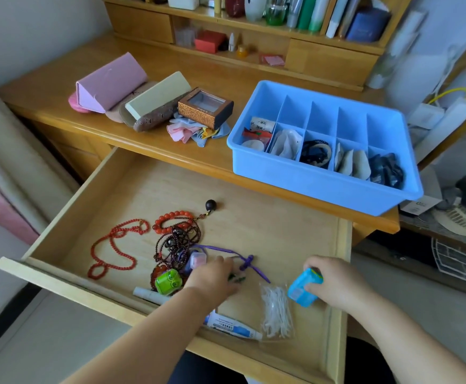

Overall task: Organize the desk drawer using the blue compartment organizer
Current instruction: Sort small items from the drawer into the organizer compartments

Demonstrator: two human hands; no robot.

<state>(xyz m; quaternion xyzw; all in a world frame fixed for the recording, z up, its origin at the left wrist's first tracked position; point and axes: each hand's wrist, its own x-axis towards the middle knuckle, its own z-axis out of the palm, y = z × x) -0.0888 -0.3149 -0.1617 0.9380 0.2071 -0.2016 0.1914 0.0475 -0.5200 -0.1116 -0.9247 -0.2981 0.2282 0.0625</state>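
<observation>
head view: right hand [334, 284] gripped a small blue case [304, 291] in the open drawer [268, 223], left hand [212, 275] reached, grip unclear, into tangled beads [176, 242]; blue organizer [323, 184] sat on the counter [60, 87], so lifting items singly seemed advisable.

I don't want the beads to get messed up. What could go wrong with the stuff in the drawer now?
1. The left hand is reaching into the tangled dark beads and purple cord. Lifting one piece might drag the whole clump, and a string might snap.
2. The right hand grips a small blue box by its end; it could slip and drop.
3. The blue organizer sits close to the desk's front edge, so a bump might tip it into the drawer.
</observation>
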